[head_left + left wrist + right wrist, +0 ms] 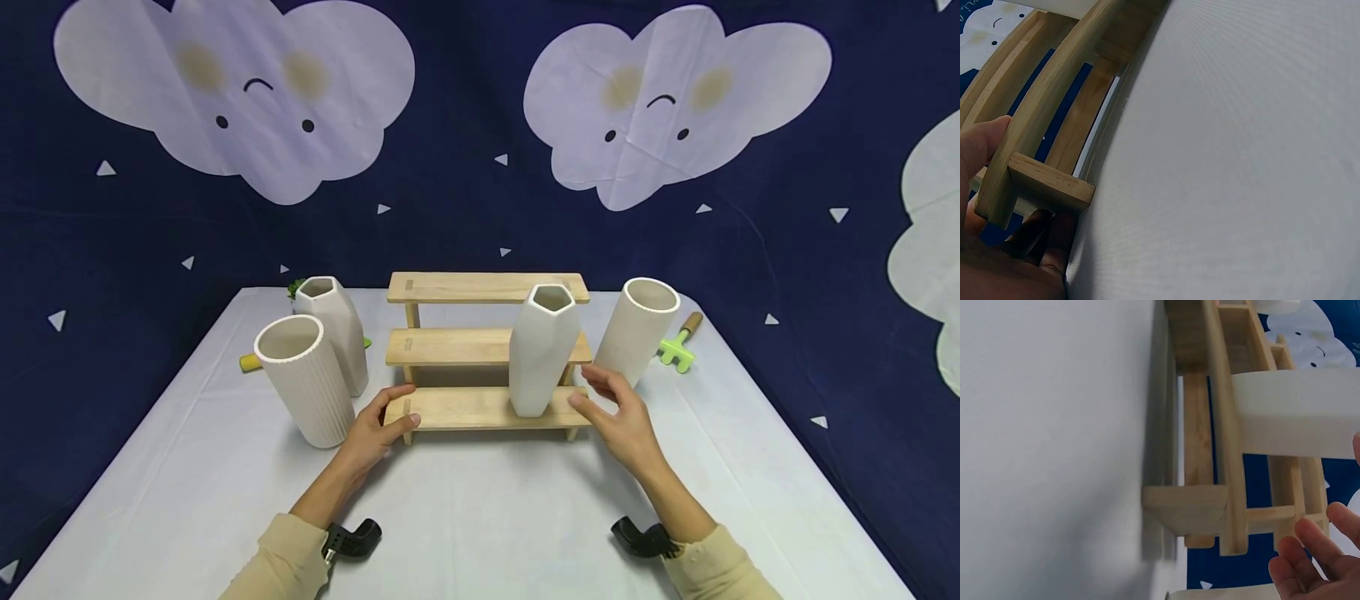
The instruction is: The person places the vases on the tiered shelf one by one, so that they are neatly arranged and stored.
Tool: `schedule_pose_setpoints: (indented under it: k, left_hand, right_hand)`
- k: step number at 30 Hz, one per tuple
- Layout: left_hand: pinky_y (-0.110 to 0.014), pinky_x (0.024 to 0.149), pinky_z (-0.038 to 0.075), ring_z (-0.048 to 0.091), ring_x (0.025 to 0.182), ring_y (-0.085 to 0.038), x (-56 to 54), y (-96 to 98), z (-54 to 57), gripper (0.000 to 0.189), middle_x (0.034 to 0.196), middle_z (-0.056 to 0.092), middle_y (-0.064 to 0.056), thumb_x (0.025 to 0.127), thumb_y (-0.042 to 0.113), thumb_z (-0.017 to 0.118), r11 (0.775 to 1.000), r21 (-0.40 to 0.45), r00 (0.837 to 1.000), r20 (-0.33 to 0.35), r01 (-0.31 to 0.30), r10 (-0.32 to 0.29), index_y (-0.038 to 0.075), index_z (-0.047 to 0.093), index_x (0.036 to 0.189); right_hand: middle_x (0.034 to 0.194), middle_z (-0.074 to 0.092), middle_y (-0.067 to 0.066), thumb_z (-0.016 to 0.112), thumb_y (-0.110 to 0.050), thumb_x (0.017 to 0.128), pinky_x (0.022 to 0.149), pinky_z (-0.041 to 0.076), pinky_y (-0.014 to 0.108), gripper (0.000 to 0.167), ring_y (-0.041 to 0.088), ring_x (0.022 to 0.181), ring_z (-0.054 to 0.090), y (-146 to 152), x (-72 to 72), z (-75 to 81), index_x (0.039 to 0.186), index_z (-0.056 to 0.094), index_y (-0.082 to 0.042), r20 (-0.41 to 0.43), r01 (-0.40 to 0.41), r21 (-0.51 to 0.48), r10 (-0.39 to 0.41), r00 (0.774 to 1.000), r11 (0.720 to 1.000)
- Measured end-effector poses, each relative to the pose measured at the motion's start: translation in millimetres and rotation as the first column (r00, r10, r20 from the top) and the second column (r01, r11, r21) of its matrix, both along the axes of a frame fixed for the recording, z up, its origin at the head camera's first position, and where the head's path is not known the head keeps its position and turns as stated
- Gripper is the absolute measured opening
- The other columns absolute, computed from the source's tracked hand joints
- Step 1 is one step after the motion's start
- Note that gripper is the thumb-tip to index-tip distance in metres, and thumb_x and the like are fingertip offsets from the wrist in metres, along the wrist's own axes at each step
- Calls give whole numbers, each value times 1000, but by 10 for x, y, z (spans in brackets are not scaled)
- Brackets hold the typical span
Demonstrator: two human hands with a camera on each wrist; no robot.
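Observation:
A three-tier wooden shelf [465, 408] stands on the white table. My left hand [372, 429] grips the left end of its lowest tier, thumb on top and fingers round the end, as the left wrist view also shows. On the right part of that tier stands a white faceted vase [542, 354]. Beside the tier's right end is my right hand [621, 417], its fingers [1319, 544] spread and apart from the wood in the right wrist view. A smooth white cylindrical vase [636, 333] stands just behind the right hand.
Left of the shelf stand a ribbed white vase [311, 387] and another faceted white vase [337, 333]. A yellow handle [250, 362] pokes out behind them, with some greenery [294, 288]. At the right back lies a small green rake [678, 348]. A dark blue cloud-print cloth [465, 225] hangs behind.

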State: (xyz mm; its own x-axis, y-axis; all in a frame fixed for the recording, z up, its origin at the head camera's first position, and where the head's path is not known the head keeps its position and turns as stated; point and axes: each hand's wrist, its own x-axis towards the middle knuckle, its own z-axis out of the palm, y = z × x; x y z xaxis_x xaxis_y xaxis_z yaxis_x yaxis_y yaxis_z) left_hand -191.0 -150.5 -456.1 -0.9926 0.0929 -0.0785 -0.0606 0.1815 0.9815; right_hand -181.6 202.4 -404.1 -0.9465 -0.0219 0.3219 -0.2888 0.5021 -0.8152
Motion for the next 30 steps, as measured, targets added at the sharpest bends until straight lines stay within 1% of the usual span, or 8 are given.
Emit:
schedule_pose_setpoints:
  k: [5,8,13,15,17,20,26,30]
  left_hand:
    - [-14,87,40,45,114,-16,4,4,6,55,138,45,-13,86,18,68,1000,8,1000,-1,-3,3,15,46,137]
    - [-15,86,40,45,113,-16,9,6,13,55,137,46,-13,87,17,68,1000,13,1000,2,-4,4,15,46,137]
    - [-15,86,40,45,113,-16,13,10,26,55,136,46,-13,86,18,68,1000,12,1000,5,-9,9,16,46,137]
    - [-15,86,40,45,113,-16,14,11,28,55,136,46,-13,86,18,68,1000,9,1000,8,-10,10,16,46,137]
    - [-14,86,40,45,114,-16,13,11,27,55,137,46,-13,86,18,68,1000,10,1000,9,-11,11,16,46,137]
    - [-14,86,40,45,113,-16,11,11,23,55,136,46,-13,86,17,68,1000,14,1000,7,-11,11,15,46,137]
    - [-14,86,40,45,113,-16,14,13,27,55,136,46,-13,86,17,68,1000,7,1000,7,-13,13,15,46,137]
    - [-14,86,40,45,115,-17,13,15,31,55,137,46,-13,86,17,68,1000,8,1000,10,-14,14,15,46,137]
  right_hand:
    - [127,60,10,69,-20,86,95,39,24,44,26,117,54,60,-26,-91,127,56,-9,-38,8,17,-7,999,1000]
    - [125,61,11,68,-20,86,93,40,22,42,26,114,55,86,-47,-138,125,57,-8,-43,6,32,-5,999,999]
    - [124,60,14,69,-16,85,94,44,36,42,29,110,56,115,-83,-201,124,58,-4,-35,3,73,0,999,997]
    - [124,59,15,70,-15,84,94,44,43,43,30,110,57,124,-90,-219,124,58,-4,-30,-6,71,8,1000,997]
    - [123,59,16,70,-15,84,94,44,47,44,32,109,57,133,-94,-235,125,58,-4,-28,-15,64,17,999,998]
    - [122,59,16,70,-16,84,94,44,49,44,31,109,57,146,-105,-253,125,58,-5,-16,-21,59,22,1000,998]
    - [121,58,17,69,-19,85,94,45,48,43,32,109,56,176,-135,-306,124,58,-4,36,-18,93,15,999,996]
    - [120,57,18,70,-20,85,93,45,49,44,32,107,57,191,-146,-336,124,58,-3,57,-25,96,19,998,995]
